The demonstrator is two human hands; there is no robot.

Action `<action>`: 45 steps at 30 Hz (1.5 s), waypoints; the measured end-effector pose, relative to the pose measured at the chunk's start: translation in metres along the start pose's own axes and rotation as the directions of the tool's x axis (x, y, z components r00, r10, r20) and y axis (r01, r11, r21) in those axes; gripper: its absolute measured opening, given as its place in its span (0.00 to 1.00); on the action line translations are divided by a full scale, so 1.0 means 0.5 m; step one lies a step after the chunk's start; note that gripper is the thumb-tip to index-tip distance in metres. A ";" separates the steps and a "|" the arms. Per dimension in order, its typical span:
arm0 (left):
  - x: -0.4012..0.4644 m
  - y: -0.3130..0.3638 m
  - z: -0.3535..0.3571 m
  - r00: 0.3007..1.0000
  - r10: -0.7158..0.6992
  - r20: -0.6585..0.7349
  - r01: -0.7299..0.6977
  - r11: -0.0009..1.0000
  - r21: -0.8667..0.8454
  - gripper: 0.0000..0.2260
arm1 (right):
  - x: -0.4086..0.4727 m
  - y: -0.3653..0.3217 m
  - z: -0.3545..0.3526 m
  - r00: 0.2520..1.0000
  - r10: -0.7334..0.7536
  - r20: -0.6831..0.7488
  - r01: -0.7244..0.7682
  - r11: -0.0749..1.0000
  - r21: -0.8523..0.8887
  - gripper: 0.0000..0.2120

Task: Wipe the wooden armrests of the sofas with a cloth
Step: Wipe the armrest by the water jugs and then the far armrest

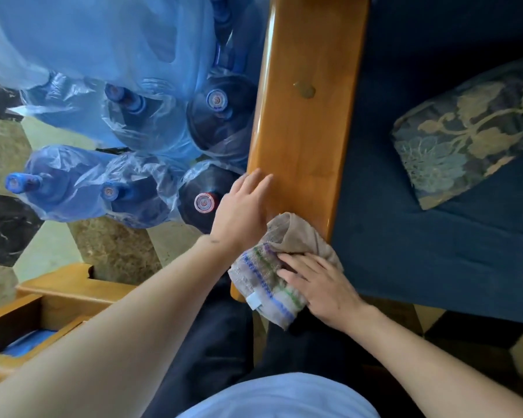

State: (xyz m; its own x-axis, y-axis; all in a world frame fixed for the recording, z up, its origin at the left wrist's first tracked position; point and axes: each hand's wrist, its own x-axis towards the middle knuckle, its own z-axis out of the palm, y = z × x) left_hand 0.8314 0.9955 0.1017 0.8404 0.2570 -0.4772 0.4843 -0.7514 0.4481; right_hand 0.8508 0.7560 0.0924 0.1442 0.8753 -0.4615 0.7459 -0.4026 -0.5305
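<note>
A glossy wooden armrest [305,116] runs from the top of the head view down to its near end in front of me. A beige cloth [272,267] with blue and green stripes and a white tag lies over that near end. My right hand [317,288] presses flat on the cloth, fingers spread across it. My left hand [242,209] rests on the armrest's left edge just beyond the cloth, fingers extended and holding nothing.
Several large blue water bottles [133,188], some wrapped in clear plastic, stand on the tiled floor left of the armrest. The dark blue sofa seat [435,236] with a floral cushion [465,131] lies to the right. Another wooden sofa frame [58,297] sits at lower left.
</note>
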 end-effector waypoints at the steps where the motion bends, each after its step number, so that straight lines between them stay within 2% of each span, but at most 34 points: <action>1: 0.032 0.002 -0.013 0.997 0.023 0.071 -0.027 0.998 0.060 0.35 | -0.002 0.000 0.001 0.998 0.047 0.036 -0.048 0.999 0.021 0.33; 4: 0.106 0.000 -0.048 0.973 0.051 0.223 -0.113 0.955 0.274 0.40 | 0.012 -0.006 -0.001 0.980 0.188 0.059 -0.190 0.981 0.038 0.45; 7: 0.137 -0.004 -0.070 0.974 0.037 0.225 -0.106 0.947 0.304 0.41 | 0.042 -0.003 -0.009 0.947 0.314 -0.063 -0.312 0.949 0.043 0.46; 11: 0.142 -0.010 -0.067 0.983 -0.028 0.180 0.004 0.992 0.130 0.45 | 0.125 0.041 -0.071 0.838 0.499 -0.221 -0.491 0.866 0.096 0.48; 15: 0.144 -0.001 -0.047 0.979 -0.094 0.179 0.104 0.993 -0.050 0.48 | 0.237 0.098 -0.179 0.689 0.650 -0.321 -0.613 0.759 0.221 0.41; 18: 0.139 0.013 -0.035 0.977 -0.145 0.155 0.170 0.972 -0.163 0.41 | 0.300 0.112 -0.228 0.592 0.730 -0.342 -0.653 0.683 0.326 0.38; 21: 0.140 0.014 -0.048 0.970 -0.178 0.166 0.209 0.958 -0.194 0.36 | 0.330 0.108 -0.241 0.512 0.780 -0.360 -0.677 0.624 0.390 0.39; 23: 0.145 0.008 -0.057 0.970 -0.159 0.186 0.189 0.970 -0.156 0.37 | 0.324 0.112 -0.240 0.522 0.770 -0.366 -0.676 0.635 0.374 0.39; 26: 0.149 0.002 -0.067 0.973 -0.146 0.178 0.168 0.979 -0.119 0.36 | 0.287 0.125 -0.234 0.626 0.703 -0.338 -0.649 0.710 0.275 0.41; 28: 0.146 0.004 -0.068 0.971 -0.139 0.192 0.162 0.981 -0.107 0.37 | 0.266 0.127 -0.230 0.663 0.686 -0.298 -0.638 0.727 0.253 0.43; 34: 0.134 0.014 -0.047 0.985 -0.142 0.102 0.158 0.971 -0.177 0.34 | 0.297 0.118 -0.237 0.627 0.727 -0.280 -0.687 0.685 0.241 0.49; 36: 0.132 0.013 -0.041 0.986 -0.145 0.080 0.156 0.974 -0.163 0.35 | 0.308 0.134 -0.249 0.656 0.696 -0.292 -0.672 0.715 0.193 0.49; 40: 0.128 0.006 -0.037 0.990 -0.132 0.051 0.138 0.983 -0.125 0.38 | 0.366 0.193 -0.328 0.775 0.580 -0.251 -0.588 0.807 0.047 0.52; 45: 0.132 0.008 -0.042 0.986 -0.148 0.072 0.153 0.986 -0.068 0.39 | 0.504 0.247 -0.467 0.785 0.574 -0.234 -0.583 0.812 0.037 0.48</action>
State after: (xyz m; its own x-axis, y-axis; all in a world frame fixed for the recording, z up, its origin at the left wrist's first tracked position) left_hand 0.8939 1.0222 0.0879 0.7396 0.3212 -0.5915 0.6226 -0.6604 0.4198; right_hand 1.1308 0.9896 0.0764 0.6934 0.5186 -0.5003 0.4978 -0.8467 -0.1879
